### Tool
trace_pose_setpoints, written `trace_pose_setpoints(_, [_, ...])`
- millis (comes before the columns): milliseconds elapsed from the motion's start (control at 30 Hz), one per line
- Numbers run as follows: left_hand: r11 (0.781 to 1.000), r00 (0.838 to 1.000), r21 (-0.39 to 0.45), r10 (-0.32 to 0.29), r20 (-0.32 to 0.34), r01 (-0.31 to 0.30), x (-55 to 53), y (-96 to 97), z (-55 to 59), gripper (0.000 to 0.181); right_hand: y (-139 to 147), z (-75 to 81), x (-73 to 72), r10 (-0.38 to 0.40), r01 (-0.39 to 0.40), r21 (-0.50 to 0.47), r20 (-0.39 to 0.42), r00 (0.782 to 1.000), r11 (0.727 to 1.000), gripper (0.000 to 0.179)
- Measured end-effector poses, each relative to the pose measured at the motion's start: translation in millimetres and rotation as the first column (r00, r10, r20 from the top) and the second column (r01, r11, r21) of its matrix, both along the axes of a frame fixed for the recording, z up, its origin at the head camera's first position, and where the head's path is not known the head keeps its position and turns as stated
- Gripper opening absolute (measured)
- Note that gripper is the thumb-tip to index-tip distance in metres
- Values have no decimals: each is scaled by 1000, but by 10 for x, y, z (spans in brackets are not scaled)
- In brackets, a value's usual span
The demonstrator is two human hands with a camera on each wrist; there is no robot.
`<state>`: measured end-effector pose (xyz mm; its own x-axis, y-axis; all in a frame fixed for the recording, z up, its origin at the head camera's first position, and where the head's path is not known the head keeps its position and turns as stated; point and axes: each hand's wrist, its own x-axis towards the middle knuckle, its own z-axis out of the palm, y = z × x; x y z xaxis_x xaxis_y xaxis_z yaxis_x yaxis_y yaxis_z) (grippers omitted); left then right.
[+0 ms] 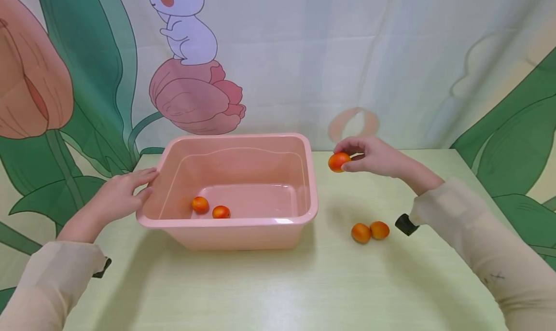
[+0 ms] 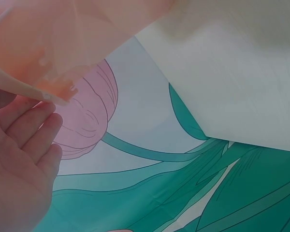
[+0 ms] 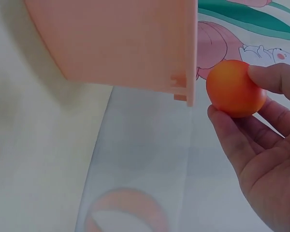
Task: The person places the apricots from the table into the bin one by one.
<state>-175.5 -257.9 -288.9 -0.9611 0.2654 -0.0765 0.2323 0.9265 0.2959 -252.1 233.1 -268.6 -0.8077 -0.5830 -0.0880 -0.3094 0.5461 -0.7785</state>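
Observation:
A pink plastic tub point(image 1: 243, 234) stands on the table, with two orange-red round fruits point(image 1: 200, 205) lying on its floor at the left. My left hand point(image 1: 119, 196) touches the tub's left rim with fairly straight fingers; in the left wrist view the palm point(image 2: 19, 179) faces the camera and the thumb is mostly hidden. Just right of the tub, above the table, my right hand point(image 1: 371, 156) pinches another orange-red fruit point(image 1: 339, 162) between thumb and fingers. The right wrist view shows this fruit point(image 3: 234, 88) at the fingertips, apart from the tub's rim.
Two more orange fruits point(image 1: 361, 233) lie side by side on the pale table point(image 1: 269, 287), right of the tub and below my right forearm. A curtain point(image 1: 282, 70) printed with flowers, leaves and a white animal hangs behind the table.

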Motion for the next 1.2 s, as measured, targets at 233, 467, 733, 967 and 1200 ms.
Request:
trace_pose_setpoints(233, [1000, 1000, 8, 6, 4, -6, 1, 9, 5, 48, -113, 120, -44, -14, 13, -24, -21, 1000, 1000, 28])
trace_pose_setpoints(467, [1000, 1000, 5, 11, 2, -11, 4, 10, 0, 48, -245, 222, -111, 1, -3, -48, -38, 999, 999, 28])
trace_pose_setpoints(733, [1000, 1000, 6, 18, 15, -18, 4, 12, 3, 49, -390, 297, -187, -2, 2, 6, -46, 999, 1000, 29])
trace_pose_setpoints(967, [999, 999, 16, 29, 28, -29, 9, 3, -1, 50, -573, 366, -285, 16, -11, 76, -73, 997, 997, 29])
trace_pose_setpoints(1200, [999, 999, 19, 31, 33, -31, 9, -3, -17, 50, -769, 373, -378, 21, -17, 99, -39, 999, 995, 31])
